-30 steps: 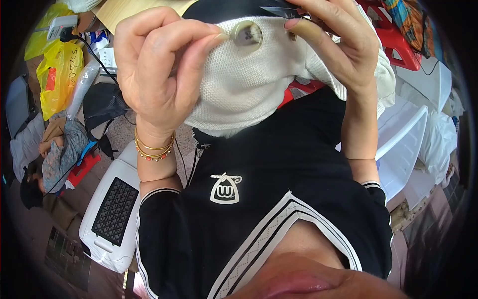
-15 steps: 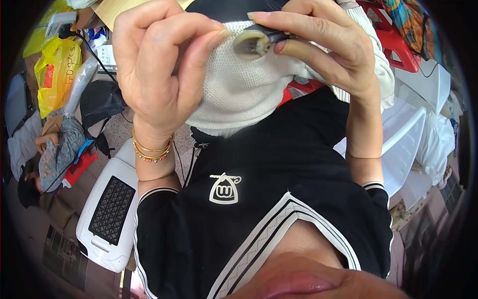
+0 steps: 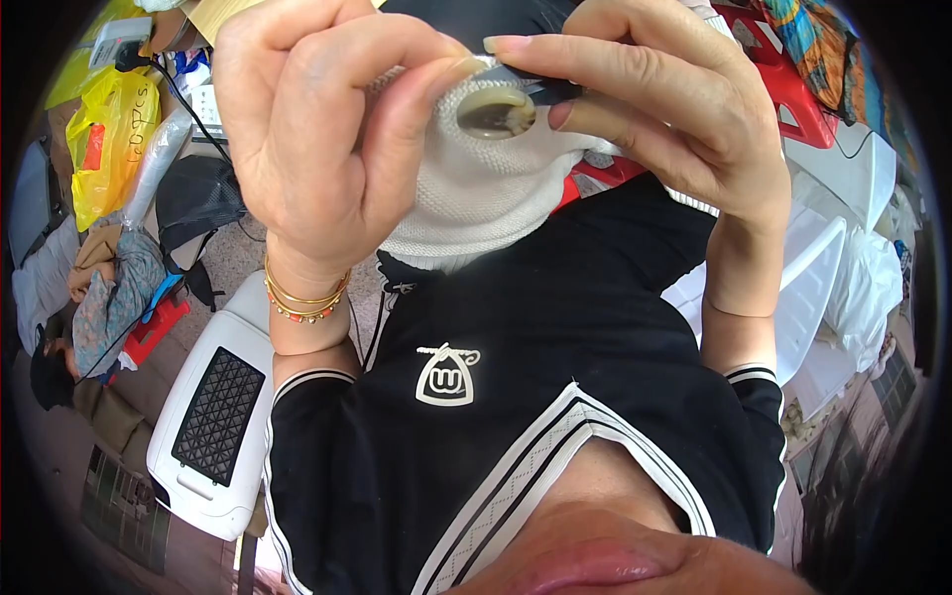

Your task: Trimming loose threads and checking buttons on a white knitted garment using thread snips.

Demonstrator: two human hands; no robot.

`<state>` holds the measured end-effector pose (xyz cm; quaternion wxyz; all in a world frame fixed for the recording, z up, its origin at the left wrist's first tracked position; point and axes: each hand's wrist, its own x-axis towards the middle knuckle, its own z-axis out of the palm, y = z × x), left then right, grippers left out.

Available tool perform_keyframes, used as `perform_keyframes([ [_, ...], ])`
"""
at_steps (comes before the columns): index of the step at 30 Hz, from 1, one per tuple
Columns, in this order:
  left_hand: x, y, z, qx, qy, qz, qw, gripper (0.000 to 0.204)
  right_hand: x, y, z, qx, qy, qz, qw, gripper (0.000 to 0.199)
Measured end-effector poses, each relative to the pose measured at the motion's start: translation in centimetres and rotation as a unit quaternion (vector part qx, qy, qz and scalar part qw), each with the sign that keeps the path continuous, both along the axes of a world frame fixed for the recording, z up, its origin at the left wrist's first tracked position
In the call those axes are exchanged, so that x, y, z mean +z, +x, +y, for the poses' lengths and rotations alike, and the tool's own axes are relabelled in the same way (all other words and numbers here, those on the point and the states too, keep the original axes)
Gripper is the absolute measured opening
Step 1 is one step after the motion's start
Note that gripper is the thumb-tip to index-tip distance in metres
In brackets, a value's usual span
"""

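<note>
Both hands are raised close to the camera, holding a white knitted garment that hangs down over my black shirt. My left hand pinches the knit with thumb and forefinger at the left of a round pale button. My right hand grips the button's right side between thumb and forefinger, together with a small dark object that I cannot identify. Gold and bead bracelets circle my left wrist.
A white appliance with a black grille stands on the floor at lower left. Yellow bags and heaped cloth lie at the left. White plastic furniture and red plastic stools stand at the right.
Both hands and the knit have come closer to the camera. My right fingers have shifted along the button's right edge and the button has tilted, with a dark object now beside it.
</note>
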<state>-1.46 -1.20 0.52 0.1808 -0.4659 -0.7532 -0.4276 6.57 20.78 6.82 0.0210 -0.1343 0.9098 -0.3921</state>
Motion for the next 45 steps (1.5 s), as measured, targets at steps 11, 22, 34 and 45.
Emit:
perform_keyframes([
  [11,-0.4,-0.3,-0.4,0.034,-0.026,-0.028,0.999,0.012,-1.0,0.2,-0.9,-0.041,0.023,0.097,0.994,0.028],
  [22,0.5,-0.5,-1.2,-0.086,-0.098,-0.193,0.972,0.025,-5.2,1.9,-2.6,-0.079,-0.138,0.158,0.975,0.039],
  [34,0.4,-0.4,-0.3,-0.107,-0.055,-0.226,0.967,0.026,-10.3,0.1,-3.6,-0.032,-0.345,0.330,0.878,0.028],
  [45,0.2,-0.4,0.1,-0.098,-0.030,-0.190,0.976,0.023,-7.5,3.5,-2.2,-0.139,-0.054,0.222,0.964,0.042],
])
